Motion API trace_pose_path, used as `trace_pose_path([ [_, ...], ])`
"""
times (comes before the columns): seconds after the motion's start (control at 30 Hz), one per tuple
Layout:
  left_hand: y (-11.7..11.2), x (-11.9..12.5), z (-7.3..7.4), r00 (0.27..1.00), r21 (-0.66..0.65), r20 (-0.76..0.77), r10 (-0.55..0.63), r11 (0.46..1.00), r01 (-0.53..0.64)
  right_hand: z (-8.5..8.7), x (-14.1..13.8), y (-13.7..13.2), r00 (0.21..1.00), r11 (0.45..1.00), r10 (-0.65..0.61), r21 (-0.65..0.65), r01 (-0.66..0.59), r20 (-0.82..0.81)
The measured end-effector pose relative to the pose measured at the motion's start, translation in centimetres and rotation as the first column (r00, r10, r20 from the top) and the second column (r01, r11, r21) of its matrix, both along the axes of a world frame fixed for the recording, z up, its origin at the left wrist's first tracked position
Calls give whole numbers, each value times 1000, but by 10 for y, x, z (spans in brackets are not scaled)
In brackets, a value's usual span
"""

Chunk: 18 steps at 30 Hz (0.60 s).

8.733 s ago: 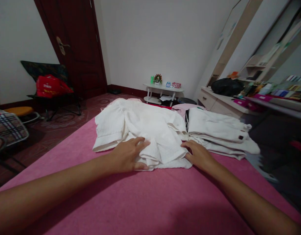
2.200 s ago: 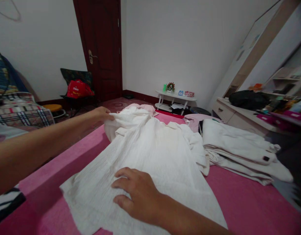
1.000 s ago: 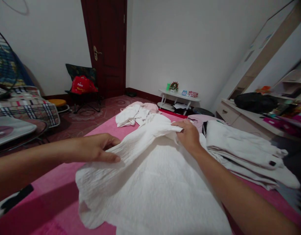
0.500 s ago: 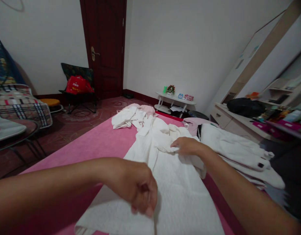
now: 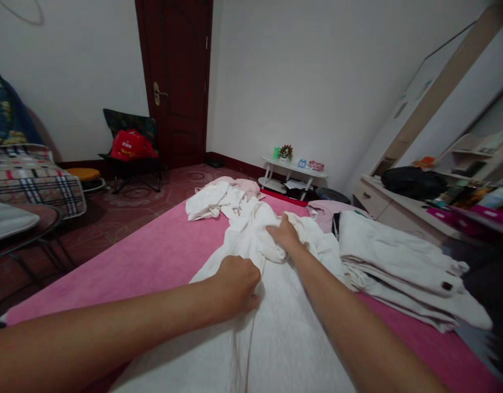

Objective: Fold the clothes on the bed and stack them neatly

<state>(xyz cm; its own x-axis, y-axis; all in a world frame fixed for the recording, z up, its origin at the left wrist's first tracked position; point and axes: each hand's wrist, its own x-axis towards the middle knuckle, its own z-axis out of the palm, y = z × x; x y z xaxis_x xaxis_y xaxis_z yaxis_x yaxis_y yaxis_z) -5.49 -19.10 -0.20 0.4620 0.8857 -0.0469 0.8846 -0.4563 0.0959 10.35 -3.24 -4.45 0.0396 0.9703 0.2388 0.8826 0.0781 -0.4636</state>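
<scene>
A long white garment (image 5: 292,333) lies lengthwise on the pink bed cover, with a seam or front edge running down its middle. My left hand (image 5: 237,285) is closed at this middle line, fingers curled onto the cloth; the fingertips are partly hidden. Farther up, my right hand (image 5: 287,236) rests on the bunched upper part of the same garment. Its thumb and a finger show apart there, and the other fingers are hidden behind the hand.
White and pale pink clothes (image 5: 222,197) lie crumpled at the far end of the pink bed cover (image 5: 165,245). Folded white clothes (image 5: 394,248) are stacked at right. Beyond stand a small white table (image 5: 294,166), a chair with a red bag (image 5: 132,146), and a cabinet (image 5: 374,195).
My left hand has moved up along the garment's middle line. My right hand has shifted left and slightly up, off the fold's edge onto the bunched cloth.
</scene>
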Motion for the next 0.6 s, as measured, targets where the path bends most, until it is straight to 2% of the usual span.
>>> trace_pose_path([
  [0.1, 8, 3, -3, 1000, 16, -7, -22, 1000, 22, 2, 10, 10, 999, 999, 6, 35, -5, -46],
  [0.23, 17, 6, 2, 983, 25, 159, -92, 996, 89, 18, 29, 24, 994, 966, -80, 240, 95, -70],
  [0.27, 19, 8, 1, 973, 32, 199, -117, 993, 113, 21, 32, 26, 994, 961, -94, 256, 104, -51],
  [0.4, 27, 13, -15, 929, -37, 293, -228, 968, 249, 20, 31, 18, 995, 994, -54, 97, 46, 83],
  [0.47, 31, 14, -27, 903, -90, 350, -251, 950, 299, 12, 24, 6, 987, 994, -22, 106, 5, 157],
  [0.53, 35, 13, -33, 871, -129, 416, -260, 932, 339, 2, 17, -7, 958, 985, 59, 137, -101, 280],
  [0.6, 40, 11, -32, 846, -190, 464, -263, 903, 385, -7, 15, -16, 905, 978, 163, 58, -201, 394],
])
